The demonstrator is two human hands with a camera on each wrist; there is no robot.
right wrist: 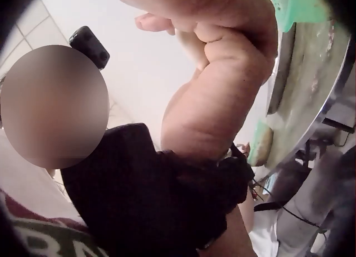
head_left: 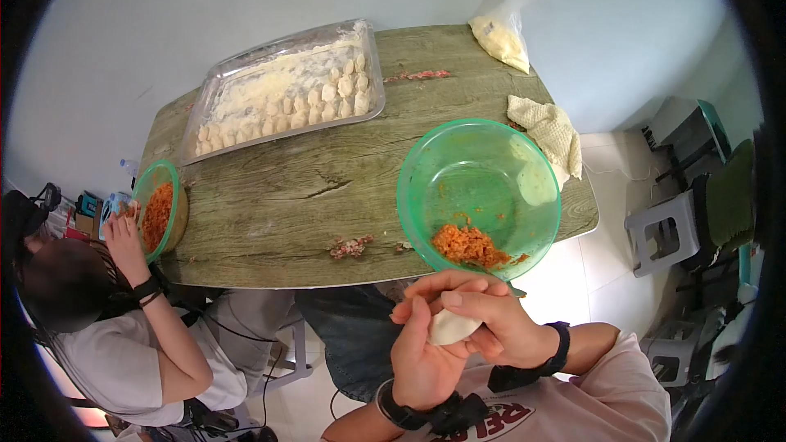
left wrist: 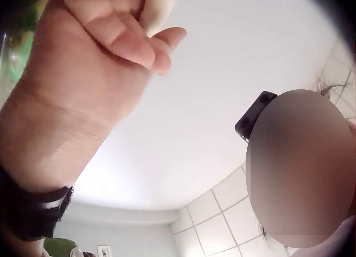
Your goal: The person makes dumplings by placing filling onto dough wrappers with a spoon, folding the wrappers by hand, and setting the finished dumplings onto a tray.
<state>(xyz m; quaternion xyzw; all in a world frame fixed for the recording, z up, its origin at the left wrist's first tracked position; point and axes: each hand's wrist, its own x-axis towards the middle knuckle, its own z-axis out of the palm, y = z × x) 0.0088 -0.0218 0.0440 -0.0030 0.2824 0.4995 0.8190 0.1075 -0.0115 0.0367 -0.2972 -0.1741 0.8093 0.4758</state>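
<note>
Both hands meet just in front of the table edge, around a white dough dumpling [head_left: 453, 327]. My left hand [head_left: 430, 360] cups it from below, with the thumb along its near side. From the right, my right hand [head_left: 506, 323] closes over it, thumb and fingers pinching the dough. In the left wrist view a pale strip of the dumpling [left wrist: 159, 11] shows beside the curled fingers; the right wrist view also shows a bit of the dumpling [right wrist: 192, 47]. Most of its far side is hidden by the fingers. A green bowl [head_left: 413, 188] with orange filling [head_left: 468, 245] stands just beyond the hands.
A floured metal tray [head_left: 381, 86] holding rows of dumplings sits at the back left. At the left, another person's hand [head_left: 124, 245] is at a smaller green bowl [head_left: 176, 176] of filling. A cloth [head_left: 548, 131] and plastic bag [head_left: 501, 41] lie at the right; a stool [head_left: 663, 233] stands beyond.
</note>
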